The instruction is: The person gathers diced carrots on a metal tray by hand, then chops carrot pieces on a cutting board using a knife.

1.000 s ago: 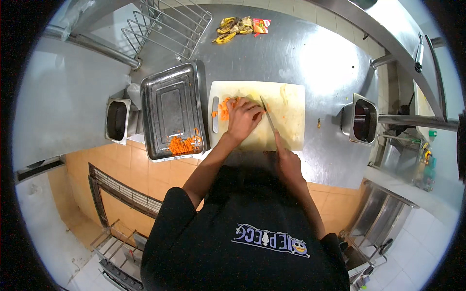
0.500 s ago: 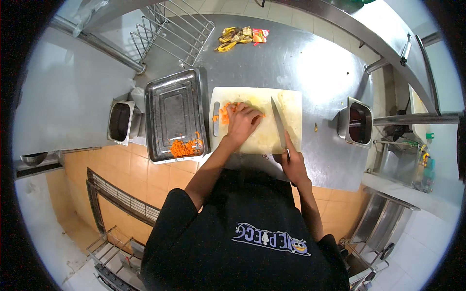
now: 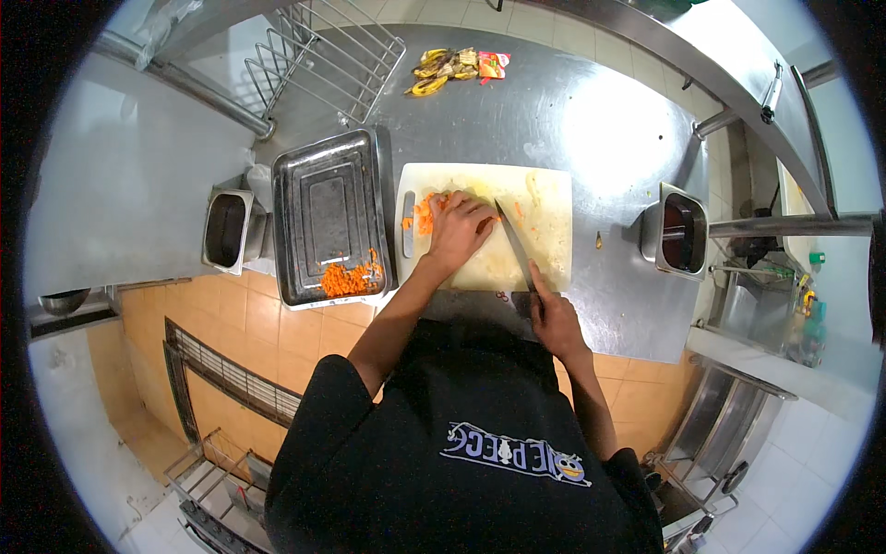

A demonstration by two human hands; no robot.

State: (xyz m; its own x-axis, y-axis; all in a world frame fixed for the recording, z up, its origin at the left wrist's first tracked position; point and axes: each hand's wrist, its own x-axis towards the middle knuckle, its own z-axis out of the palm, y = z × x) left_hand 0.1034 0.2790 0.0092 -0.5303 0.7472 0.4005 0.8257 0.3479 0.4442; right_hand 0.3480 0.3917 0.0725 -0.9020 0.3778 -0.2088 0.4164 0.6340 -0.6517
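Note:
My left hand (image 3: 461, 231) is closed, its bent fingers pressing carrot down on the white cutting board (image 3: 552, 208). Orange carrot pieces (image 3: 424, 218) lie beside and under it, and most of what it grips is hidden. In my right hand (image 3: 557, 323) is the handle of a long kitchen knife (image 3: 519, 247). Its blade slants up and left, the tip close to my left fingertips. A few orange bits lie on the board right of the blade. To the left, a dark metal tray (image 3: 288, 217) holds a heap of finely diced carrot (image 3: 345, 280) at its near end.
Banana peels (image 3: 441, 71) and a red packet (image 3: 494, 65) lie at the table's far side. A wire rack (image 3: 355, 69) stands far left. Steel containers sit at the left (image 3: 230, 231) and right (image 3: 680, 231). A small scrap (image 3: 598, 240) lies right of the board.
The knife blade has swung left, bringing its tip beside my left fingertips. My right hand has moved slightly left and down. Orange bits now show right of the blade. My left hand barely moves.

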